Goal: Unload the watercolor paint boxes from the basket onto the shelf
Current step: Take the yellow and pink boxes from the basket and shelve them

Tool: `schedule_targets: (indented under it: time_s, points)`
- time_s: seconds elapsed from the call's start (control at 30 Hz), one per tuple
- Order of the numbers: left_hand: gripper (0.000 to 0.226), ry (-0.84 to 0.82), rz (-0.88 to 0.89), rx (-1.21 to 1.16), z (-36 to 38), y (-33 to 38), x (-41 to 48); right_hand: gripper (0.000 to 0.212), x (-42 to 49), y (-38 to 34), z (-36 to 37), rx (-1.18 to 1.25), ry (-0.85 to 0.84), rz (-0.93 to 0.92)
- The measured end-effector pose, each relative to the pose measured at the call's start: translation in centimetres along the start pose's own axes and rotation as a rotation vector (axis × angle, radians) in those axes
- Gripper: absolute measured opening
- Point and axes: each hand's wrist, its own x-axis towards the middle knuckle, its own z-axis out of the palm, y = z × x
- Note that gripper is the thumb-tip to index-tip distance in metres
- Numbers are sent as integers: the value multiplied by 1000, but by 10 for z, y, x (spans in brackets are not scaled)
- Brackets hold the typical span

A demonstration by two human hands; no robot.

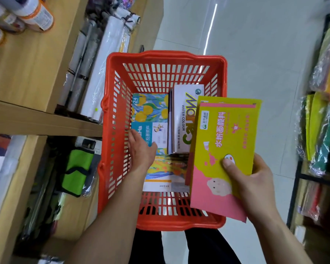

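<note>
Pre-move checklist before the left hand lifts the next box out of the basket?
1. Right hand holds the yellow-pink box firmly, thumb on its face: ok.
2. That box clear of the red basket rim: ok, held above it.
3. Left hand closed on the blue lemon-print box: not ok, only resting on it.
4. White water colour box free of the lemon box: cannot tell, they sit edge to edge.
5. Free slot on the wooden shelf: cannot tell.

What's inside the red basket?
The red plastic basket holds a lemon-patterned paint box, a white "Water Colour" box and an orange-and-blue box. Anything beneath them is hidden.
</note>
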Motion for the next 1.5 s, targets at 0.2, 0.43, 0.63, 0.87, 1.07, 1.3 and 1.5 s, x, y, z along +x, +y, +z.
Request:
schedule_targets:
  time_s: [0.2, 0.43, 0.63, 0.87, 1.07, 1.3, 1.5]
  points:
    - [85, 11, 21, -3, 3, 2, -8, 47, 4, 0, -7, -6, -8, -13]
    - [86, 74, -67, -145, 0, 6, -5, 45, 9, 1, -16, 1, -9, -11]
    - [78, 133, -98, 6, 3, 8, -5, 44, 10, 2, -16, 2, -40, -20]
    - [73, 165, -99, -60, 3, -7, -10, 46, 12, 4, -15, -7, -61, -19]
    - [67, 72, -103, -117, -2, -18, 6, 46, 15, 6, -16, 0, -78, -16]
    - [86, 24, -91, -210, 2, -19, 9, 52, 15, 6, -18, 6, -89, -9]
    - [115, 21, -114, -121, 7, -9, 10, 42, 16, 6, -19, -19, -86, -12]
